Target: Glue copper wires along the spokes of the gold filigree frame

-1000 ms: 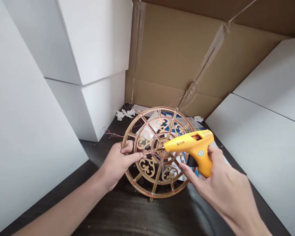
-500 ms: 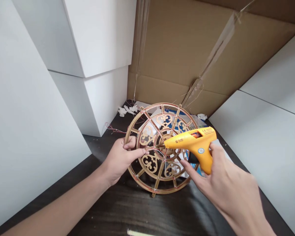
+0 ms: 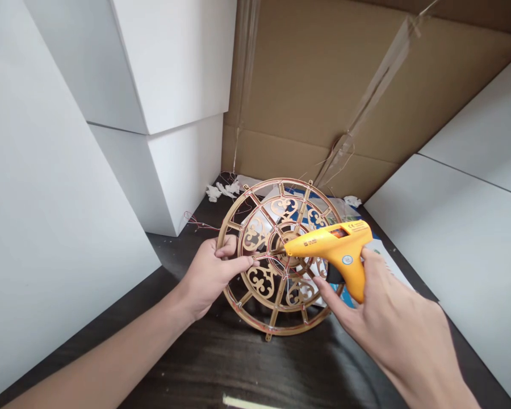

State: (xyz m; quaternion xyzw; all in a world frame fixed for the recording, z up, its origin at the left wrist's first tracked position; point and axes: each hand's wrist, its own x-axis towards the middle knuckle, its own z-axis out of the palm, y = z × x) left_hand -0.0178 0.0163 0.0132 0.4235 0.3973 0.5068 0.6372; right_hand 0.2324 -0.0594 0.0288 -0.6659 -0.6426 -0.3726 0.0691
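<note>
A round gold-coloured fretwork wheel (image 3: 276,309) with scroll patterns and thin red wire along its spokes rests tilted on a dark table (image 3: 238,363). My left hand (image 3: 215,272) grips its left rim, thumb on top and a finger stretched along a spoke toward the hub. My right hand (image 3: 387,324) is closed round the handle of a yellow glue gun (image 3: 334,247). The gun's nozzle points left and touches the spoke close to my left fingertip.
White boxes (image 3: 170,102) are stacked at the left and white panels (image 3: 464,227) stand at the right. A brown cardboard sheet (image 3: 323,85) with clear tape strips leans behind. White scraps (image 3: 221,190) and loose wire lie at the back; a pale stick (image 3: 242,403) lies near the front edge.
The view has shifted slightly, so the wheel and hands sit a little further right and higher. The nozzle stays on the same spoke; both grips are unchanged.
</note>
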